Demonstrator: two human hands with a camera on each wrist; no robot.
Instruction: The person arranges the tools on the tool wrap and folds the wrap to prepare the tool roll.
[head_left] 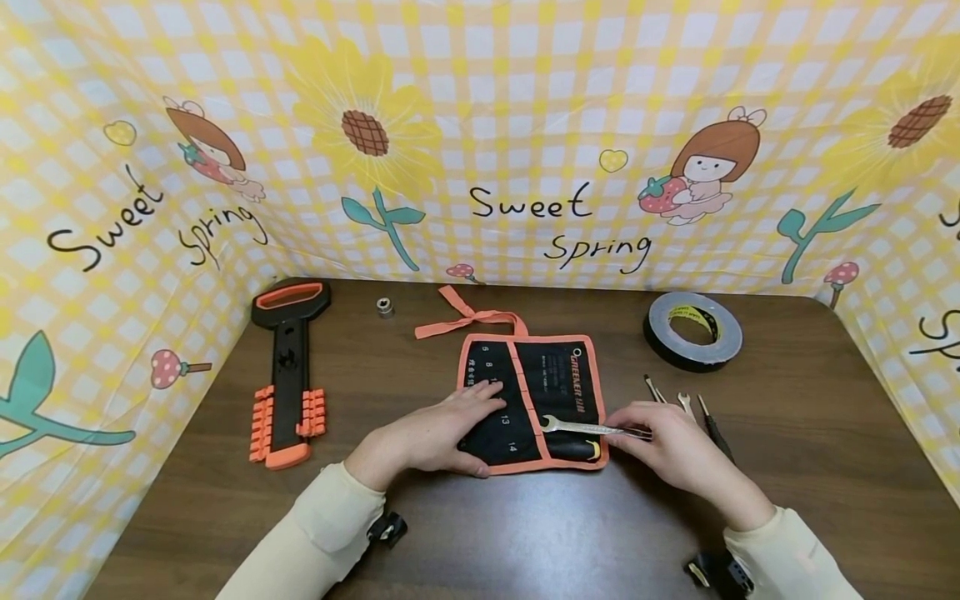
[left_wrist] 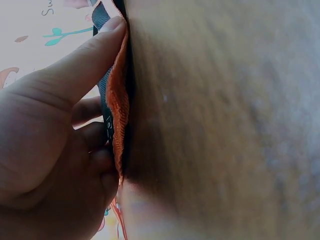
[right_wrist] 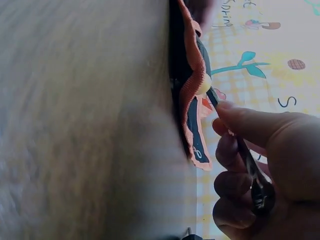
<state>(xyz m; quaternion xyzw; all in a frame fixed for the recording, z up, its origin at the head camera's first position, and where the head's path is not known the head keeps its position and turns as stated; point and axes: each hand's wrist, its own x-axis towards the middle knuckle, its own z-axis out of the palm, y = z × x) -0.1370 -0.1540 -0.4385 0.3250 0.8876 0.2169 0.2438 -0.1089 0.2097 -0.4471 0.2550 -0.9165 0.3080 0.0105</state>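
A black tool pouch with orange trim lies unrolled on the table, its pockets marked with numbers. My left hand rests on its left half, with the thumb at the near edge. In the left wrist view that thumb lies along the orange trim. Between thumb and fingers, my right hand holds a silver wrench by one end. The open-ended head points left over the pouch's right half. A yellow-tipped black item sits in the near right pocket. The right wrist view shows the wrench's other end by the palm.
Behind my right hand lie another wrench, a black-handled tool and a thin metal tool. A tape roll sits at back right. A black and orange rack lies left, near a small socket.
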